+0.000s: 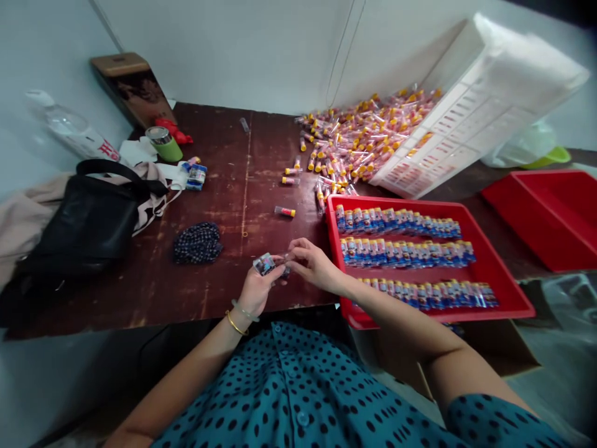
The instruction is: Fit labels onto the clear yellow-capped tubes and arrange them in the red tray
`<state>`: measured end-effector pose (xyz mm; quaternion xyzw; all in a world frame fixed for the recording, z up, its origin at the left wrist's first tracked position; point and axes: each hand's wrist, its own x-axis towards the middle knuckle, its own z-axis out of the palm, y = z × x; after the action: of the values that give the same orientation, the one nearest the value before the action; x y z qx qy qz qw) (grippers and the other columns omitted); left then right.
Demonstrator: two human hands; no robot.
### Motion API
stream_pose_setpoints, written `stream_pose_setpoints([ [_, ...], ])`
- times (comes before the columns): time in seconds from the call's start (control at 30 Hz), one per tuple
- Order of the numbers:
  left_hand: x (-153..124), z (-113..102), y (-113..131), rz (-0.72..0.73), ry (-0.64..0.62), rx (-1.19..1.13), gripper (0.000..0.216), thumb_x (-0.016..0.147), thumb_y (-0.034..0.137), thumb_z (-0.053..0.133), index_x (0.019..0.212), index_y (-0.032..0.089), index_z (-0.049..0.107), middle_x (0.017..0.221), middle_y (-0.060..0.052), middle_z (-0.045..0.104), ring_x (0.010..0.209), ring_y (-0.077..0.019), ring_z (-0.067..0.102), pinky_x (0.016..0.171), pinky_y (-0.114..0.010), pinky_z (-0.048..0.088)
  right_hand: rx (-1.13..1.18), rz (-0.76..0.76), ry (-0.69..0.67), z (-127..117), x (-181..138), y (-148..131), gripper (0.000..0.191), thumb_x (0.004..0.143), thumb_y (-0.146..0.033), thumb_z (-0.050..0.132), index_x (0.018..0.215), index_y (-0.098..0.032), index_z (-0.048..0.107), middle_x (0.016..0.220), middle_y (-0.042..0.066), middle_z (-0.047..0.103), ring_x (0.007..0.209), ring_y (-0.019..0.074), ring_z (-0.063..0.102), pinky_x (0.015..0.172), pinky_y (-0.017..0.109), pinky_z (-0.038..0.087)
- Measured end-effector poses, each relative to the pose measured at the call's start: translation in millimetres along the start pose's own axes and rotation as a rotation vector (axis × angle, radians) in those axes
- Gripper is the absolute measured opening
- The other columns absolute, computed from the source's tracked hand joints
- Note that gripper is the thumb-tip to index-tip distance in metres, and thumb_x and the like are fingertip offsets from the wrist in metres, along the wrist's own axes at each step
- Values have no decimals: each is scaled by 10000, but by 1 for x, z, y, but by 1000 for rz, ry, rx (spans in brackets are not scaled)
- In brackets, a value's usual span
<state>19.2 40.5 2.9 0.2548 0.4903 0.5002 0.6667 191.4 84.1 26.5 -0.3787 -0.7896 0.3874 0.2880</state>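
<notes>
My left hand (257, 290) is closed on a small clear plastic packet (264, 264) with blue and dark print, just over the table's front part. The fingers of my right hand (316, 267) are pinched together at the packet's right end, touching my left fingertips. What that pinch holds is too small and hidden to make out. Beyond the hands, one clear tube with a yellow cap (285, 211) lies alone. To the right, a red tray (506, 292) holds three rows of small blue-printed, yellow-topped tubes; my right forearm passes over its near left corner.
A heap of yellow-capped tubes (354, 143) spreads at the back, against a tilted white basket (448, 137). On the left are a black bag (93, 218), a dark checked cloth bundle (198, 242), a green jar (164, 144) and a bottle (69, 124). Another red tray (545, 218) stands far right.
</notes>
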Motion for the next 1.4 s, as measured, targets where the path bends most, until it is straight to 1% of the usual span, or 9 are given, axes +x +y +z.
stream_pose_setpoints([
  [0.1,1,-2,0,-5,-86,153,258,701,346,793,824,148,683,748,-19,679,639,-158,616,525,-262,509,15,24,13,-7,-3,-2,120,905,-254,583,843,-167,638,1040,72,539,963,170,554,874,305,465],
  [0.23,3,-10,-3,9,-139,264,264,711,375,786,674,149,656,636,0,618,557,-126,541,482,-242,434,130,54,26,-29,-7,0,143,928,-247,543,1020,-186,634,1053,65,587,998,173,577,918,321,462],
  [0.4,4,-16,-5,-53,-254,230,255,638,329,841,657,144,667,608,20,581,560,-107,481,523,-241,397,544,260,145,-62,-16,4,265,860,-357,672,1060,-197,602,911,27,653,763,134,621,654,244,526],
  [0.57,6,-10,-2,-34,-366,244,224,665,297,823,647,144,660,636,16,575,585,-108,468,563,-252,375,706,308,138,-75,-22,1,293,805,-361,741,1033,-188,679,892,9,669,670,97,637,654,236,560],
  [0.73,5,-3,4,18,-409,311,196,690,256,808,637,147,654,641,20,576,584,-104,469,591,-255,364,732,326,54,-69,-22,0,313,823,-367,723,1075,-187,682,885,17,695,703,106,654,699,249,560],
  [0.9,3,-1,3,37,-415,320,196,681,250,819,630,152,657,648,14,595,631,-120,505,637,-255,398,553,281,57,-61,-24,0,320,844,-370,695,1096,-174,678,965,32,685,830,127,640,778,256,524],
  [1.03,-3,7,-1,2,-338,310,217,685,294,823,807,160,703,695,10,642,639,-130,558,681,-270,455,387,175,130,-55,-32,-4,247,844,-335,695,1029,-185,632,957,24,674,843,141,629,786,268,507],
  [1.17,-11,19,-3,-116,-367,233,352,767,397,751,997,139,686,803,-56,704,702,-175,625,635,-292,502,113,143,227,-44,-45,-8,148,871,-327,664,876,-182,636,911,24,695,835,157,644,798,277,494],
  [1.4,-17,29,-6,-220,-372,95,287,780,369,751,948,146,685,811,-39,681,701,-157,633,593,-259,509,183,218,345,-10,-71,-6,333,809,-369,740,1084,-208,644,1058,52,716,979,203,674,904,332,507],
])
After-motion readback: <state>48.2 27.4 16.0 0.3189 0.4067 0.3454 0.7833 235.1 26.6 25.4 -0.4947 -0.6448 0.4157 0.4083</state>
